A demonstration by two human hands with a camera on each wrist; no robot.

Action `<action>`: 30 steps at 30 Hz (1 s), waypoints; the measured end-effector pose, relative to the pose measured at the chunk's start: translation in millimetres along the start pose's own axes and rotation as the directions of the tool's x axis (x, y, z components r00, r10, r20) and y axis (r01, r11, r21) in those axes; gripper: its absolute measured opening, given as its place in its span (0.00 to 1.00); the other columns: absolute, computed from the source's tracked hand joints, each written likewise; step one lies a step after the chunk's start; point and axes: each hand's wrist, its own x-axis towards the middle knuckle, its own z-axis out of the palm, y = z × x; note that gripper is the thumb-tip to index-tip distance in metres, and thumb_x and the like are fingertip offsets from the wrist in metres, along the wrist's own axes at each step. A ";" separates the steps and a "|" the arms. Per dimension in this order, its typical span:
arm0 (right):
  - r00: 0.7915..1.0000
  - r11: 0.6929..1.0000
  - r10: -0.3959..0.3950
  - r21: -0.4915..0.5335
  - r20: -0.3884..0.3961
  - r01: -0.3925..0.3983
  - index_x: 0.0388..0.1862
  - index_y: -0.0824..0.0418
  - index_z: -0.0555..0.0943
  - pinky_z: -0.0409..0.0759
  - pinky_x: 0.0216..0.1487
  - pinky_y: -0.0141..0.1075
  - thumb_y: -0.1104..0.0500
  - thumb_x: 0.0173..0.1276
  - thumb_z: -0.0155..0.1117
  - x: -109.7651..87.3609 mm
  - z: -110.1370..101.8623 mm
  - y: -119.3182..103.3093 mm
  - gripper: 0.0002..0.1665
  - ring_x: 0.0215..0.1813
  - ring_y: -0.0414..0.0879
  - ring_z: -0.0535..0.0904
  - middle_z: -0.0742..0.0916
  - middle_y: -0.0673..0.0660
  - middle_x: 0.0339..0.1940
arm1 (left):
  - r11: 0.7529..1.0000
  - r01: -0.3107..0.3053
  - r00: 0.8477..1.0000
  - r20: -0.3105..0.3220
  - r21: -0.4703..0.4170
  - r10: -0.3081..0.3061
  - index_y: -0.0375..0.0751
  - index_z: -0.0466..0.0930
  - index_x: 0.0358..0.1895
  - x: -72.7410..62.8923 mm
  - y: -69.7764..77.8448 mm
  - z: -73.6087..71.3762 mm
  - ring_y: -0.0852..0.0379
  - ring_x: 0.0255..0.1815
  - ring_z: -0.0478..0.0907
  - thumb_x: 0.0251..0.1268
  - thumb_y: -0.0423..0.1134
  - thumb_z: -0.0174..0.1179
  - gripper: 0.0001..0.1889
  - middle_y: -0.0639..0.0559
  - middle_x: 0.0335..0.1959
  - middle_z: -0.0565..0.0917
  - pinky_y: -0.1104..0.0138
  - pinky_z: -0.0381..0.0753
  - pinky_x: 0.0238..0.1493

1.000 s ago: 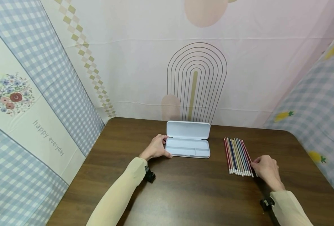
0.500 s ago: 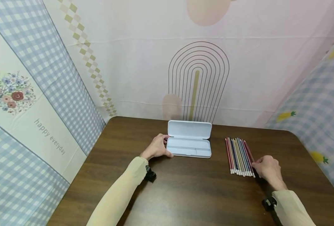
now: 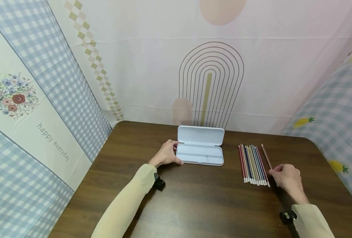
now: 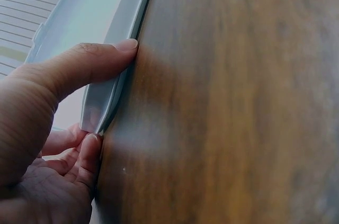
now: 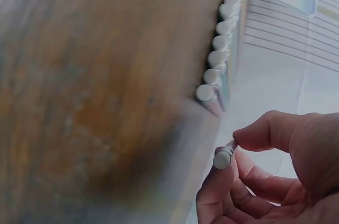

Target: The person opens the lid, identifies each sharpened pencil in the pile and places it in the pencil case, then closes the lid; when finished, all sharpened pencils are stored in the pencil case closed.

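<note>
A pale blue pencil case [image 3: 192, 159] lies with its lid raised toward the wall; inside the base are divided compartments. My left hand [image 3: 165, 154] holds the left end of the case, thumb [image 4: 100, 62] at the front edge and fingers at the end, as the left wrist view shows. To the right, my right hand [image 3: 288, 178] pinches a reddish pencil [image 3: 266, 154] between thumb and finger near its white eraser end [image 5: 223, 159]. That pencil stands apart from a row of several pencils [image 3: 253, 167] lying side by side, erasers toward me.
The brown wooden table [image 3: 211, 198] ends at a pale printed cloth [image 3: 149, 82] behind the case. Blue checked cloths hang at the left [image 3: 59, 76] and right [image 3: 339, 125]. Bare tabletop lies between the case and the pencil row.
The right hand has drawn the reddish pencil off the row's right side, moving slightly right; a gap now separates it from the others. The left hand keeps its hold on the case.
</note>
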 end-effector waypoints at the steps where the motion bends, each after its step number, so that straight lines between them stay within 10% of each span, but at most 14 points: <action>1: 1.000 1.000 -0.005 0.003 -0.014 0.005 0.35 0.67 0.87 0.73 0.33 0.40 0.54 0.73 0.68 -0.5 -0.5 -1.0 0.16 0.40 0.62 0.83 0.90 0.64 0.33 | 1.000 -0.001 1.000 -0.002 0.001 0.001 0.33 0.77 0.74 0.2 -0.1 0.0 0.46 0.61 0.81 0.41 0.41 0.90 0.51 0.38 0.65 0.80 0.56 0.82 0.66; 17: 0.956 0.969 -0.218 0.069 -0.196 0.235 0.41 0.68 0.90 0.70 0.31 0.31 0.61 0.73 0.70 -26.7 6.6 -36.3 0.10 0.31 0.39 0.76 0.90 0.59 0.31 | 1.000 -0.004 1.000 -0.001 0.002 0.004 0.32 0.77 0.73 -0.1 0.5 -1.9 0.47 0.61 0.80 0.39 0.42 0.90 0.51 0.39 0.63 0.80 0.56 0.81 0.67; 30: 0.908 0.901 -0.408 0.123 -0.089 0.417 0.44 0.64 0.92 0.70 0.32 0.32 0.64 0.74 0.73 -24.6 23.0 -72.3 0.05 0.34 0.43 0.75 0.94 0.65 0.41 | 1.000 0.016 1.000 0.000 -0.013 -0.016 0.33 0.76 0.74 -0.4 0.9 -1.5 0.46 0.64 0.80 0.40 0.42 0.90 0.51 0.39 0.64 0.80 0.55 0.81 0.69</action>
